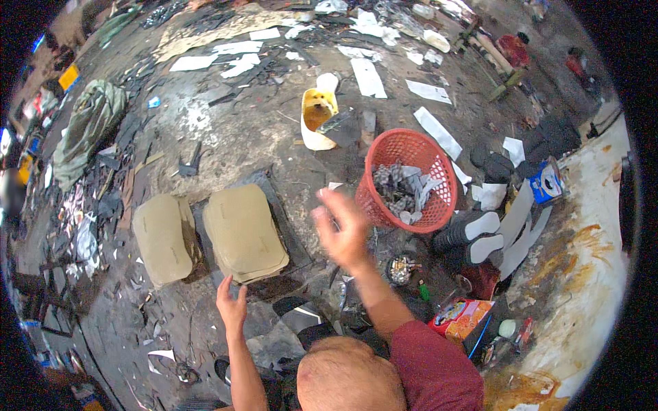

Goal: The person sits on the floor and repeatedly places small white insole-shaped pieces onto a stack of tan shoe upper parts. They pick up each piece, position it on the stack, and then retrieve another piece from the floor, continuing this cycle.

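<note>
Two stacks of flat tan cut pieces lie on the ground. The left stack point(162, 240) is narrower, with a waisted outline; the right stack point(245, 229) is broader with rounded corners and rests on a dark sheet point(291, 236). My left hand point(232, 305) is at the near edge of the right stack, fingers apart, holding nothing; whether it touches the pieces is unclear. Between that stack and a red basket, my right hand point(344, 231) is raised, slightly blurred, its fingers loosely bent and apart. Nothing shows in it.
The red perforated basket point(367, 181) contains grey scraps. Beyond stands a cut-open yellow and white container point(319, 137). Dark shoe-like pieces point(473, 233), a bowl of cigarette butts point(401, 269) and a red-orange box point(462, 315) lie at right. A grey-green sack point(89, 130) is at far left.
</note>
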`<move>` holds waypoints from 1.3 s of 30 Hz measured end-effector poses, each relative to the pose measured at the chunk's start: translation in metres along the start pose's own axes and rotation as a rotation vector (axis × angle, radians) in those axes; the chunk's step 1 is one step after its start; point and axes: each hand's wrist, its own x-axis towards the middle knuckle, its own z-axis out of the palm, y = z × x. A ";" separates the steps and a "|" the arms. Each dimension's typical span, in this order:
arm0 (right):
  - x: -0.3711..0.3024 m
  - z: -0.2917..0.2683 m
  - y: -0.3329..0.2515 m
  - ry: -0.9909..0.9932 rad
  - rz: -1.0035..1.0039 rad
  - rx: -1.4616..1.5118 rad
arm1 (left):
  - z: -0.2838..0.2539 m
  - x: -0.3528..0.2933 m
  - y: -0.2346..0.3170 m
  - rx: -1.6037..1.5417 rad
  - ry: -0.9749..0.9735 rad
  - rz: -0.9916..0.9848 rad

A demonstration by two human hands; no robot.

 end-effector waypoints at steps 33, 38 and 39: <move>0.079 -0.095 0.284 -1.071 0.267 -0.392 | 0.023 -0.004 0.003 -0.462 0.160 -0.274; 0.115 -0.161 0.228 -0.835 0.320 -0.326 | 0.019 -0.007 0.005 -0.435 0.136 -0.291; 0.117 -0.170 0.216 -0.798 0.369 -0.290 | 0.020 -0.007 0.004 -0.432 0.145 -0.262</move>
